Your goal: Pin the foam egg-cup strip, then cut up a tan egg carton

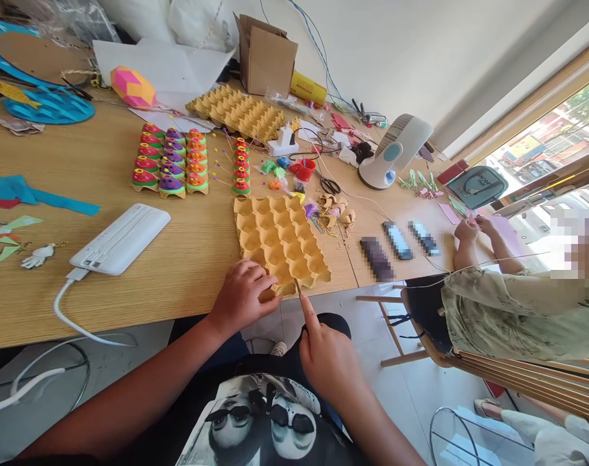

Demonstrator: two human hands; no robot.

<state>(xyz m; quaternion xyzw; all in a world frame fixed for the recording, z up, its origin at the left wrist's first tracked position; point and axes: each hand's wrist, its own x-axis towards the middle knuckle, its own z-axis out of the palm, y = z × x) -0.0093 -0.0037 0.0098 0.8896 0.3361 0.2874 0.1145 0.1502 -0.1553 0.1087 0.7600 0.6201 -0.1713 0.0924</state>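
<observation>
- Egg tray (279,236) sits right at the tabletop's (192,272) near edge; left hand (241,294) fingers grip its near-left corner.
- Right hand's (331,353) clenched round a thin blade (298,287): cutting, I'd guess. Next slice calls for steady bracing.
- Yellow roll's (308,88) print's too tiny to read.

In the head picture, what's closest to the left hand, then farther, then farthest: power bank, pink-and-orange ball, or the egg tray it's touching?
1. Egg tray: touching the left hand.
2. Power bank: off to the left.
3. Pink-and-orange ball: back left.
</observation>
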